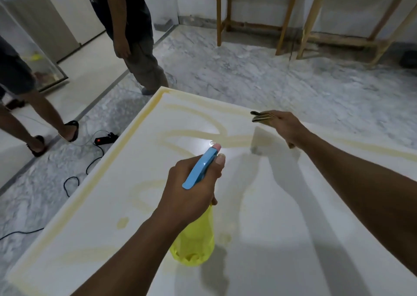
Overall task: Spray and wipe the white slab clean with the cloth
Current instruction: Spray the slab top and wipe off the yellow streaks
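The white slab (pixel 282 216) fills the lower right of the head view, marked with yellowish streaks along its left edge and across its far half. My left hand (pixel 191 189) grips a spray bottle (pixel 194 244) with a yellow body and a blue trigger head, held above the slab's middle with the nozzle pointing away from me. My right hand (pixel 285 126) is raised over the far part of the slab and holds a folded, striped cloth (pixel 261 116) that sticks out to the left of its fingers.
Two people stand on the floor at the far left; one person's legs (pixel 144 68) are close to the slab's far corner. A black power strip (pixel 106 139) with cables lies on the floor beside the left edge. Wooden frames (pixel 291 18) lean at the back wall.
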